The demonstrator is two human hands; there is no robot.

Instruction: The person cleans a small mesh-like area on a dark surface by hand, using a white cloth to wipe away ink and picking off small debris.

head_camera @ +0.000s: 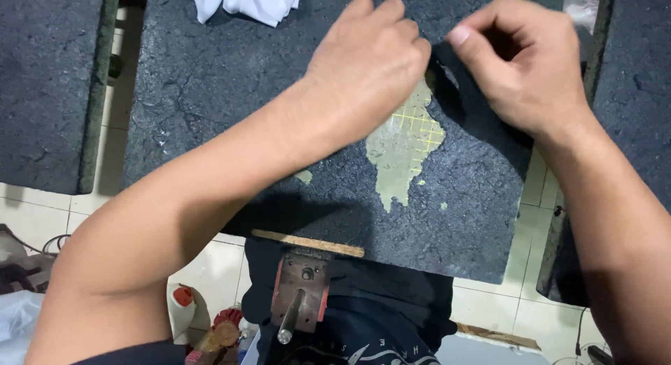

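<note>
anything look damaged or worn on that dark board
Yes: the dark board has a bare pale patch beside the left hand, where the black coating has worn off, and fine cracks run across its upper left surface.

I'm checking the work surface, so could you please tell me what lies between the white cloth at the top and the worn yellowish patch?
In the head view, the left hand lies between the white cloth and the worn yellowish patch, resting on the dark textured board.
</note>
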